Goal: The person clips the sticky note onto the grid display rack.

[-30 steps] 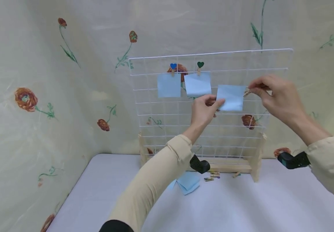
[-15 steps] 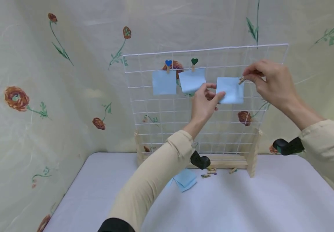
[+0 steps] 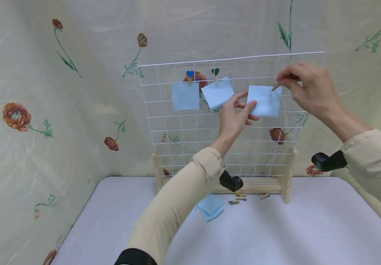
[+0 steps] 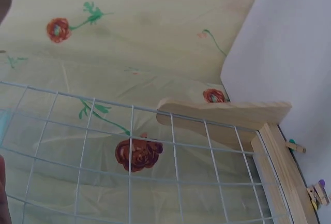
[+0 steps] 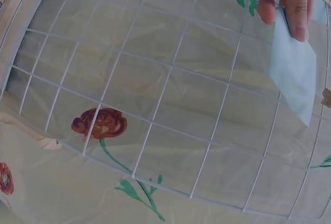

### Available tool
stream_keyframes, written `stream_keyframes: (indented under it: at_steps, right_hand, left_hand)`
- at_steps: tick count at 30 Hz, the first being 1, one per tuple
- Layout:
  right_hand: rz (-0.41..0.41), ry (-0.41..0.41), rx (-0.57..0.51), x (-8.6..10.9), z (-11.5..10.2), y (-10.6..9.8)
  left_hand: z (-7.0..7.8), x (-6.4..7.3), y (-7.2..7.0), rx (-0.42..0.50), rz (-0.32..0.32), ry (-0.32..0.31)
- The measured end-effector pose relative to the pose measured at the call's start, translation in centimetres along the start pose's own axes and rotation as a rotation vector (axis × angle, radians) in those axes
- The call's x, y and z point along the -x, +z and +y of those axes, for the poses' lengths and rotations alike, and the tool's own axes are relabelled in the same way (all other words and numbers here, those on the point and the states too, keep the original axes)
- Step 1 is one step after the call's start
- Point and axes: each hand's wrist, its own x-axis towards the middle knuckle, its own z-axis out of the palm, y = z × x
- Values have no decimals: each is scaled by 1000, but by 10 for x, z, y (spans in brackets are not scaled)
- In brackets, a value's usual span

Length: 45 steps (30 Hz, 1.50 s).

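A white wire grid (image 3: 190,133) stands upright in a wooden base. My left hand (image 3: 233,117) pinches the left edge of a blue paper square (image 3: 266,103), thumb in front, against the grid's upper part. At that paper's upper right corner, my right hand (image 3: 309,86) pinches a small wooden clothespin (image 3: 275,87). To the left, two more blue squares hang: one straight (image 3: 185,97) under a blue-heart clothespin (image 3: 190,77), one tilted (image 3: 216,95) under a green-heart clothespin (image 3: 215,74). In the right wrist view the held paper (image 5: 293,69) shows under the left fingers (image 5: 298,14).
Blue paper squares (image 3: 211,207) lie on the white table (image 3: 263,235) before the wooden base (image 3: 260,188). Several loose clothespins (image 3: 240,197) lie nearby, with another clothespin (image 3: 265,196) further right. A flowered curtain (image 3: 88,121) hangs behind the grid.
My right hand has risen, bringing the clothespin from beside the paper to its upper right corner. The left hand has lifted the held paper higher. The green-heart clothespin's paper has tilted more.
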Motion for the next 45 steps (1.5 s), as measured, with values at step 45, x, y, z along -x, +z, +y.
stream_keyframes:
  at_steps: [45]
  right_hand:
    - [23,-6,32,-22,6,10]
  left_hand:
    - [8,-10,10,-174,238,-107]
